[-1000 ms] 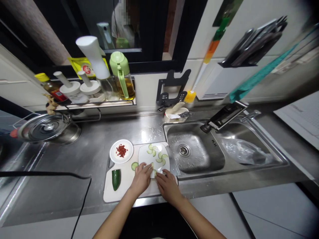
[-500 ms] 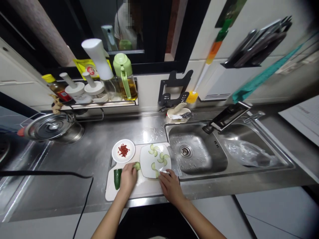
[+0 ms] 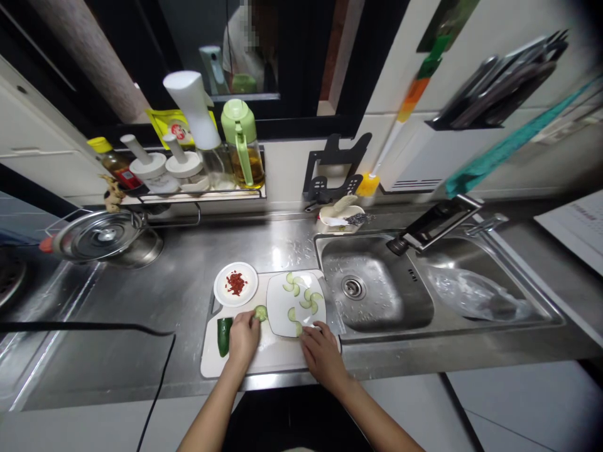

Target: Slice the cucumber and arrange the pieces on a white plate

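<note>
Slices (image 3: 298, 329) on the square plate (image 3: 277, 298) could be shifted if brushed by the loosely spread right hand (image 3: 323, 353) (left hand (image 3: 243, 339): grip unclear)

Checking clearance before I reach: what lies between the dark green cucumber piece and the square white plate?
In the head view, the left hand and, just past it, sliced cucumber, with cutting board beneath.

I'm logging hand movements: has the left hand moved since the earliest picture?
Yes. Judged against the fixed sink, the left hand has moved left, from over the square plate to the cucumber slice beside it.
</note>
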`<act>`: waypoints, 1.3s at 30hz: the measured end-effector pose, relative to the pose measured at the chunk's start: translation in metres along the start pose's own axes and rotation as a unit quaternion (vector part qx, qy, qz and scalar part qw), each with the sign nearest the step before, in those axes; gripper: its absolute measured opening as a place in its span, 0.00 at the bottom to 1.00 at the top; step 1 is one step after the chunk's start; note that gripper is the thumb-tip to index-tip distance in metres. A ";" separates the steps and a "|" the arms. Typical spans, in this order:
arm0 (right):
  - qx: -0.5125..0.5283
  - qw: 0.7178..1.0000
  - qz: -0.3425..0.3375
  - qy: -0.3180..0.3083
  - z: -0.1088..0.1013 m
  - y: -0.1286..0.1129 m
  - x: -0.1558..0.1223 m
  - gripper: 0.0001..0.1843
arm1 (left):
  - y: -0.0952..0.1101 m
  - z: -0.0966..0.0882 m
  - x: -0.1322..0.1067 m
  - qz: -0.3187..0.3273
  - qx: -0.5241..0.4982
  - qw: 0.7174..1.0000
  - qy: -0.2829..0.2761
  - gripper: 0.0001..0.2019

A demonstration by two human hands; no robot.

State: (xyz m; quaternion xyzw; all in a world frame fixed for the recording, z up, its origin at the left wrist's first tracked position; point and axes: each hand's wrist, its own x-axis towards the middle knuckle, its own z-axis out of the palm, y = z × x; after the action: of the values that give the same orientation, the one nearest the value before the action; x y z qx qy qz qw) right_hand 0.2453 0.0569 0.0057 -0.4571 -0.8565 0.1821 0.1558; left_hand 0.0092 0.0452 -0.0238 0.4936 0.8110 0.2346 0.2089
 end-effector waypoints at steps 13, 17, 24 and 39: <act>0.011 1.000 0.005 0.006 0.001 0.000 -0.003 0.13 | 0.010 -0.008 0.017 -0.138 -0.042 0.988 -0.061 0.07; 0.013 1.000 0.004 0.008 0.000 0.000 -0.002 0.13 | 0.014 -0.010 0.018 -0.146 -0.055 0.985 -0.067 0.04; 0.007 1.000 0.006 0.011 0.002 0.001 -0.001 0.12 | 0.011 -0.009 0.015 -0.127 -0.063 0.989 -0.050 0.04; 0.185 0.981 -0.016 0.059 0.008 -0.007 0.050 0.12 | 0.024 -0.022 0.013 -0.062 -0.240 0.966 -0.075 0.16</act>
State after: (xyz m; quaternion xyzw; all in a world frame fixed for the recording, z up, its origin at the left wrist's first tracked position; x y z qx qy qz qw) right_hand 0.2104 0.0941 0.0070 -0.4165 -0.8047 0.3073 0.2907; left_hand 0.0082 0.0627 0.0066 0.3942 0.7415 0.3716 0.3958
